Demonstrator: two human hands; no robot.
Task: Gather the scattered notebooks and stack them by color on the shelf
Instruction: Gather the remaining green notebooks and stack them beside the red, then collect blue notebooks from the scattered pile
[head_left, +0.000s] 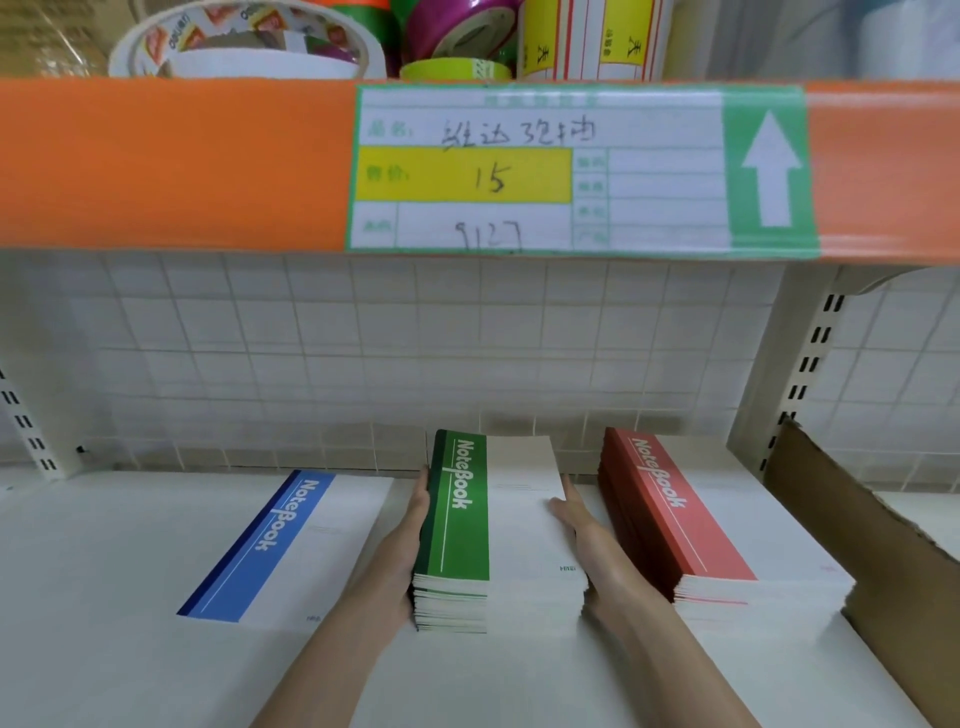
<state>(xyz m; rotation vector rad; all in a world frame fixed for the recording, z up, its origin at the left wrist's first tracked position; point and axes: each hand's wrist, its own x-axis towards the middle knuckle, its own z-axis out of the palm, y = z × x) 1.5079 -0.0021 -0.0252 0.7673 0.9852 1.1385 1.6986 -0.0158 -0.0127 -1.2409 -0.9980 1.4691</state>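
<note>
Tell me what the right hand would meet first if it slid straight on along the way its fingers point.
The right hand points toward the back of the shelf along the green stack. Its path looks free until the tiled back wall, though depth is hard to judge.

1. green notebook stack (460, 525) sits mid-shelf, several thick, covers up, "NoteBook" on the green band
2. red notebook stack (675, 519) just to its right, about as tall
3. blue notebook (260, 551) lies flat to the left, angled
4. all on the white shelf (104, 597)

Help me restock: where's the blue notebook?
The blue notebook lies flat on the white shelf, left of the green stack that both hands hold.
</note>
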